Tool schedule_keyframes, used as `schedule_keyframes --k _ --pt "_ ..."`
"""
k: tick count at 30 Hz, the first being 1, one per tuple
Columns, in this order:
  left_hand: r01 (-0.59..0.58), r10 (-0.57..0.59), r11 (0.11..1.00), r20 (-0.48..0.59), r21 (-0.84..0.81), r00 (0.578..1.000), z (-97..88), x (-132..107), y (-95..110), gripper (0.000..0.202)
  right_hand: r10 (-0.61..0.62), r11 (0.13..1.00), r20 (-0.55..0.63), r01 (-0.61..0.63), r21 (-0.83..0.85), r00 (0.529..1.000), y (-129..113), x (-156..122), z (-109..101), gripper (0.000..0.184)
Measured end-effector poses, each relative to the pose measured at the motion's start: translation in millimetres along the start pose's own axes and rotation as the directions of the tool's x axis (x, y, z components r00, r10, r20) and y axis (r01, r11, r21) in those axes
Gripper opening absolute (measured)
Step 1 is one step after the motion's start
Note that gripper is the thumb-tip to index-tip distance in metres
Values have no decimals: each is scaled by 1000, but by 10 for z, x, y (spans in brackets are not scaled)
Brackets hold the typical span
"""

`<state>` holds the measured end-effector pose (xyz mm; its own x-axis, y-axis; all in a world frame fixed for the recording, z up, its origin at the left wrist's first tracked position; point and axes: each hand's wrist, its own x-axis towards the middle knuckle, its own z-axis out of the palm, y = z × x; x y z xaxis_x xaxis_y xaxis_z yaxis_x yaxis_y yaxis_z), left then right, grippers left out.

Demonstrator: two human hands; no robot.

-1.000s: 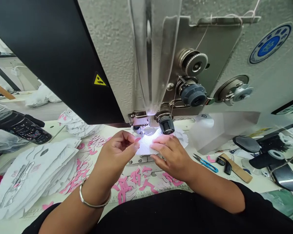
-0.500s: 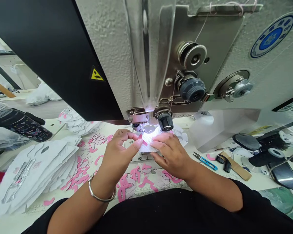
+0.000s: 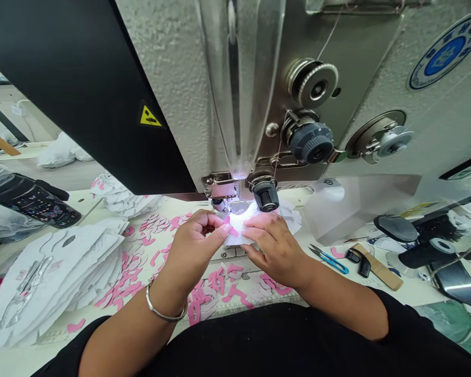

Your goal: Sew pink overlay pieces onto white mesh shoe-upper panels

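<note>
A white mesh fabric piece point(image 3: 239, 230) lies under the lit presser foot point(image 3: 222, 205) of the sewing machine point(image 3: 172, 94). A small pink fabric piece point(image 3: 233, 231) sits on the mesh. My left hand point(image 3: 196, 235) has its fingers curled, with thumb and forefinger pinching that pink piece close to the foot. My right hand point(image 3: 272, 243) lies on the mesh, fingertips pressing it down to the right of the pink piece. Part of the mesh is hidden under my fingers. A metal bangle point(image 3: 165, 309) circles my left wrist.
A stack of white cut pieces point(image 3: 51, 283) and scattered pink shapes point(image 3: 121, 288) cover the worktable's left and front. A ruler point(image 3: 239, 309) runs along its near edge. Blue-handled thread snips point(image 3: 328, 263) lie to the right. A co-worker's patterned sleeve point(image 3: 31, 207) shows far left.
My left fingers have curled in and closed toward the pink piece, nearer my right hand. The mesh has shifted slightly under the foot. The whole view has tilted a little.
</note>
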<state>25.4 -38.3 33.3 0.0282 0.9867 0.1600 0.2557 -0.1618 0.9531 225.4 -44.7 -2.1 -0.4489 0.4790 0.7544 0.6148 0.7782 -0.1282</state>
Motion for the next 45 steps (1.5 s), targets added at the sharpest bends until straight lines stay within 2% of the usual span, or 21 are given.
schedule_keyframes --k 6,15,21,23,26,29,33,38,45 --pt "37 -37 999 7 34 999 22 -6 -7 21 -59 992 -42 54 -112 997 24 18 26 43" --pt "70 -61 977 51 -200 997 47 -15 -26 18 -42 989 34 47 -138 999 30 30 3 39" --pt "74 -69 954 29 -292 997 65 9 -22 22 -1 993 113 14 -119 994 -4 70 -74 33" --pt "118 -112 941 38 -318 993 68 10 4 26 20 994 152 -4 -106 988 -11 110 -131 33" --pt "231 -205 903 108 -363 973 78 20 77 32 44 998 226 -31 -58 973 -16 218 -255 34" --pt "280 -236 870 155 -405 959 99 55 149 28 61 996 309 -80 47 949 -22 364 -398 37" --pt "266 -232 880 131 -393 964 122 101 187 20 95 980 383 -155 128 919 -29 486 -502 41" --pt "249 -231 900 92 -357 969 122 128 165 19 125 974 350 -182 138 929 -22 466 -445 41" --pt "238 -234 910 53 -338 971 120 165 104 20 159 974 382 -209 91 910 17 456 -407 41"
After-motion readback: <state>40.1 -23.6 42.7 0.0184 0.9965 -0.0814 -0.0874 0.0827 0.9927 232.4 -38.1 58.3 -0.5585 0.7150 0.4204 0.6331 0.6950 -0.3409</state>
